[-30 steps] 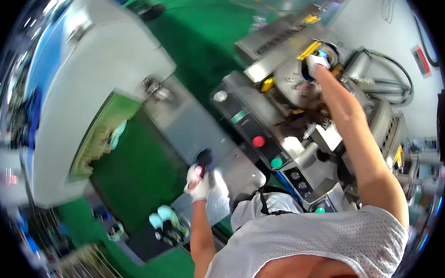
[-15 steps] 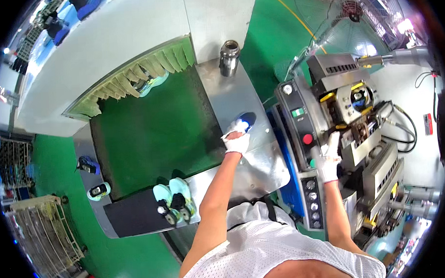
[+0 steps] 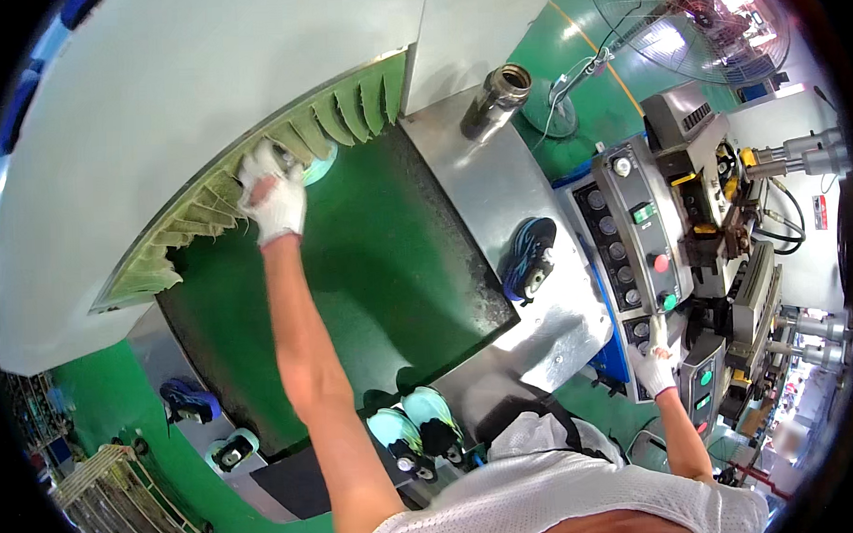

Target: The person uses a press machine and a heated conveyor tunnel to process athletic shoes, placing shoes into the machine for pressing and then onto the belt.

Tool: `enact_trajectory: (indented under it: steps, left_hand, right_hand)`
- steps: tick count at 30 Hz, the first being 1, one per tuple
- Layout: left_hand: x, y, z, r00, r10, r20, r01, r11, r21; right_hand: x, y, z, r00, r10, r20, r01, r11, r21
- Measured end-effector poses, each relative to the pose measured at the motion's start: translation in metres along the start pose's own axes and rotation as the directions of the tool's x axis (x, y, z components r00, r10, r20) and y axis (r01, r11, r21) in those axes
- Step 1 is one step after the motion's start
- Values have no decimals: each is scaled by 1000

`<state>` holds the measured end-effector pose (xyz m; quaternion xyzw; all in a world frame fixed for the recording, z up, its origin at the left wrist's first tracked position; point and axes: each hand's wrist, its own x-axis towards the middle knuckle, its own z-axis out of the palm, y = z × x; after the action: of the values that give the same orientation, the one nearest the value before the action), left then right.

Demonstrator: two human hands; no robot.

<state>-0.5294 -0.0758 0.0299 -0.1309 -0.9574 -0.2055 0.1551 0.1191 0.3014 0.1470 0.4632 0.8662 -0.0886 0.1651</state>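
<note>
My left hand (image 3: 274, 198), in a white glove, reaches across the green belt (image 3: 342, 260) to the strip curtain (image 3: 346, 110). Its fingers are closed at the dark collar of a pale teal shoe (image 3: 321, 165), which lies half under the strips. A dark blue shoe (image 3: 529, 255) rests alone on the metal ledge (image 3: 499, 184) to the right of the belt. My right hand (image 3: 655, 366), also gloved, is beside the machine's control panel (image 3: 643, 221) with fingers stretched, just below a green button (image 3: 669, 301); nothing shows in it.
A steel flask (image 3: 498, 102) stands on the ledge. Two teal shoes (image 3: 415, 425) sit at the near edge; a blue shoe (image 3: 189, 403) and another teal shoe (image 3: 234, 452) are at left. A fan (image 3: 690, 18) stands beyond the machine. A wire rack cart (image 3: 125, 503) is lower left.
My left hand has let go of the dark blue shoe on the ledge and moved far left to the teal shoe at the curtain. My right hand has drawn back along the machine.
</note>
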Motion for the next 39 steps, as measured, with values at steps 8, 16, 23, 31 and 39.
enact_trajectory:
  steps: [8,16,23,31,39]
  left_hand:
    - [-23,-37,56,970,103,222,-96,995,-40]
    - [-210,56,-23,782,160,603,-180,983,-27]
    - [-318,249,-136,532,241,811,344,814,-468]
    - [-372,418,-194,444,716,539,321,434,-842]
    - [-456,654,-271,197,933,300,649,105,-753]
  right_hand:
    - [-55,-6,62,880,123,458,-91,992,-91]
    - [-98,1,72,933,46,357,-124,972,200]
    - [-107,-3,57,971,-124,202,-60,697,714]
    - [-161,22,-52,628,-762,-159,-709,-645,286]
    - [-192,169,-61,946,-76,-314,61,-913,404]
